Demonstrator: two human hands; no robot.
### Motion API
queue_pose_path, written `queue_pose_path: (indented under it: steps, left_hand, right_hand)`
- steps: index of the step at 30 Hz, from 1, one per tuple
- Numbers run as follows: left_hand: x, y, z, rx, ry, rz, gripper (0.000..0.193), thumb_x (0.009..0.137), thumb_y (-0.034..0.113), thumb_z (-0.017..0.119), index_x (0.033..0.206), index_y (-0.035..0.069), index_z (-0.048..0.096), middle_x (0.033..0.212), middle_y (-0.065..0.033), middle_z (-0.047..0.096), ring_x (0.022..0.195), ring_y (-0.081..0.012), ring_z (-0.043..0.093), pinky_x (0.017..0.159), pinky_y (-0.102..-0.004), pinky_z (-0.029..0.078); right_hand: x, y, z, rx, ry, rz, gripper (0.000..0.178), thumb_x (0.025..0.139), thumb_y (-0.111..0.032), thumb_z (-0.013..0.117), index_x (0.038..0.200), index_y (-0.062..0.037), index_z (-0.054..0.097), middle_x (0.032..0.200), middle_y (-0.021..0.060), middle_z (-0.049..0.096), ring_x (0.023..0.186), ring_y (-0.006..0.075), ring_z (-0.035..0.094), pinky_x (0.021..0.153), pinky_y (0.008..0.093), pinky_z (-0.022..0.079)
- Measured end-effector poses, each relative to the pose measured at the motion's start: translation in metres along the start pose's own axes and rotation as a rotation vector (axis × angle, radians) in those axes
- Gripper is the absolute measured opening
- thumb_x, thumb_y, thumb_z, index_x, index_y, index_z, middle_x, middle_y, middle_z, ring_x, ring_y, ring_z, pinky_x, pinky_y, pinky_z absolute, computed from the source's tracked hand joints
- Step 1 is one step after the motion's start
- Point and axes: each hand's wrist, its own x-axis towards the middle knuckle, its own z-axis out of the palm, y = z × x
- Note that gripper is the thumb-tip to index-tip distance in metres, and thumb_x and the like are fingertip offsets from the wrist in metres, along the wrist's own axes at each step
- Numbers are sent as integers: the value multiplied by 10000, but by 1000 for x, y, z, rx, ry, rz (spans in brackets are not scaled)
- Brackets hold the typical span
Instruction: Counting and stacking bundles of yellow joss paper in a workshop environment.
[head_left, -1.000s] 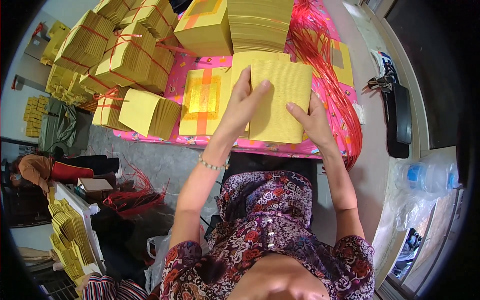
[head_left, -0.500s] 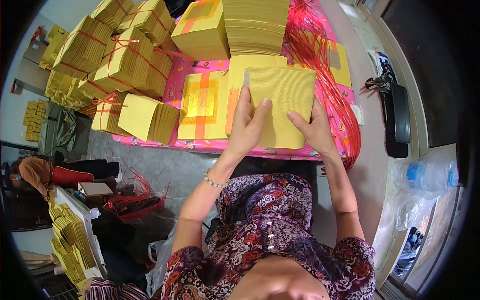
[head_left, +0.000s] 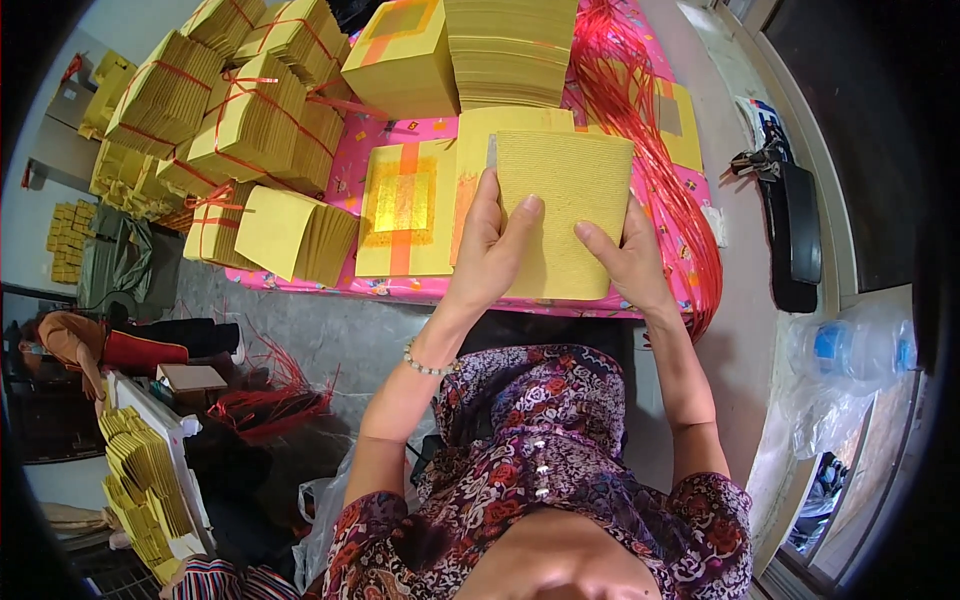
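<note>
Between my two hands I hold a stack of yellow paper (head_left: 565,215) by its left and right sides, slightly tilted above the table's front edge. My left hand (head_left: 497,235) grips the left edge, its thumb on the face of the stack; the fingers go behind. My right hand (head_left: 632,250) clasps the right edge the same way. Directly left of the stack lies yellow paper with a gold foil square and an orange stripe (head_left: 401,208). Behind it rests another yellow sheet pile (head_left: 515,122), partly covered by what I hold.
Yellow bundles tied with red ribbon (head_left: 255,125) pile up at the table's left. Tall paper stacks (head_left: 508,60) stand at the back. Red plastic strips (head_left: 640,130) trail down the right side of the pink tablecloth (head_left: 345,165). Another person (head_left: 75,345) is at far left.
The paper stack in my hands tilts very slightly, its lower edge a touch nearer me. Both hands keep almost the same place and hold.
</note>
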Motion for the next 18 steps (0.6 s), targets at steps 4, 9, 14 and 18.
queue_pose_path:
  steps: [4, 9, 14, 18]
  left_hand:
    - [6, -2, 0, -31, -10, -45, 411, 962, 91, 450, 1336, -8, 313, 1251, -108, 503, 1127, -141, 495, 943, -279, 409]
    - [16, -10, -8, -1, -7, -99, 345, 969, 129, 453, 1280, -6, 385, 1185, -91, 555, 1067, -128, 533, 899, -273, 433]
    - [21, -14, -13, -37, 25, -255, 335, 964, 152, 468, 1259, 1, 419, 1172, -84, 563, 1043, -129, 546, 879, -275, 443]
    - [25, -17, -16, -39, 35, -316, 345, 959, 163, 480, 1260, 3, 425, 1170, -85, 567, 1039, -138, 554, 873, -277, 452]
  right_hand:
    - [2, 1, -3, -29, 22, 21, 490, 876, -73, 588, 1305, 14, 369, 1185, 89, 536, 1076, 140, 521, 916, 291, 433]
    - [11, 5, -2, 5, 41, 112, 401, 902, -108, 558, 1260, 25, 436, 1155, 87, 573, 1034, 132, 549, 894, 283, 441]
    - [15, 8, -2, 69, 59, 212, 392, 904, -114, 565, 1249, 29, 446, 1149, 99, 580, 1017, 134, 565, 877, 279, 456]
    - [17, 10, -3, 128, 61, 276, 383, 903, -125, 572, 1234, 35, 464, 1125, 104, 594, 982, 134, 588, 849, 276, 475]
